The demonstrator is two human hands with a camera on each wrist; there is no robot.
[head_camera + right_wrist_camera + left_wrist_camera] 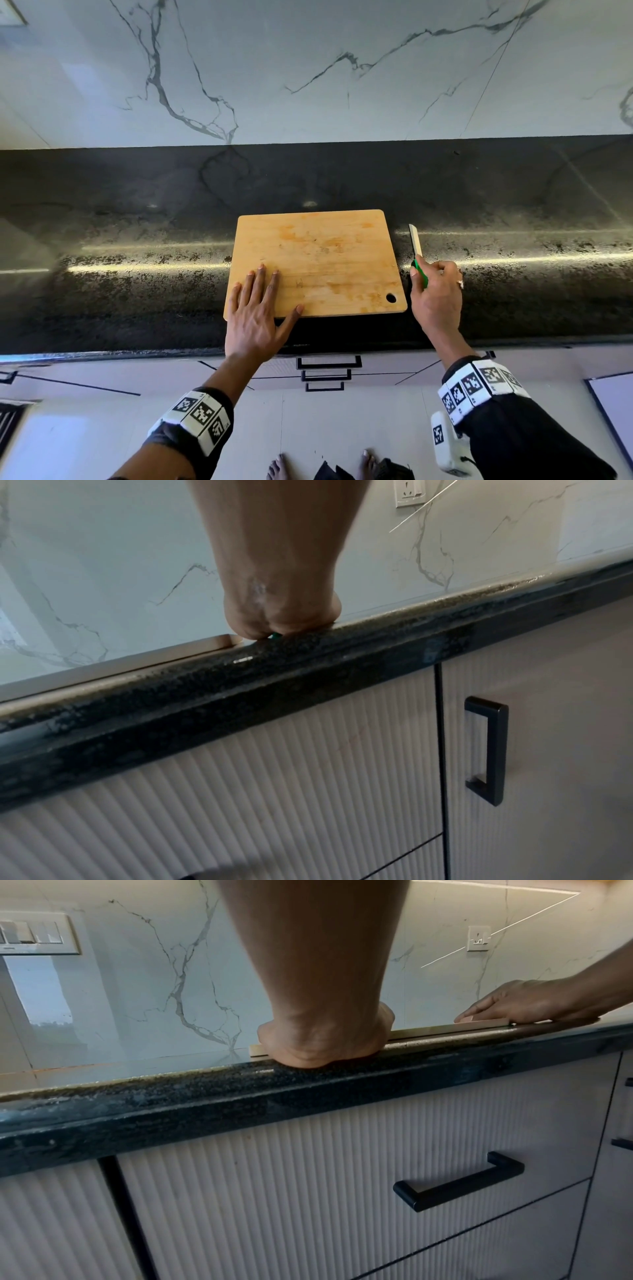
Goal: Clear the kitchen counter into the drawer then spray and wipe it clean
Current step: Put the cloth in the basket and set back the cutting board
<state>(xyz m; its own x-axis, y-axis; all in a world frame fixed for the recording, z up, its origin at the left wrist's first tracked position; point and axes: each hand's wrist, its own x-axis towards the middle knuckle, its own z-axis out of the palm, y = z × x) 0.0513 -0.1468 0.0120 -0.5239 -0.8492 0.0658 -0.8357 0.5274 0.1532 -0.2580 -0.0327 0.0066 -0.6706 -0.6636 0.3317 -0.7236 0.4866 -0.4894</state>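
Observation:
A wooden cutting board (325,260) with a hole in its near right corner lies flat on the black counter (137,205). My left hand (260,301) rests flat on the board's near left corner, fingers straight and spread. Just right of the board, my right hand (435,291) grips the green handle of a knife (416,245); its pale blade points away from me. In the left wrist view the board's edge (445,1030) shows along the counter top, with my right hand (534,1004) beyond it. A bit of the green handle (276,635) peeks from under my right hand.
White ribbed drawers with black handles (459,1183) sit closed under the counter's front edge (308,1096). A cabinet door with an upright handle (486,750) stands to the right. A marble wall (308,68) with a socket (479,938) backs the counter. My bare feet (277,467) are on the floor.

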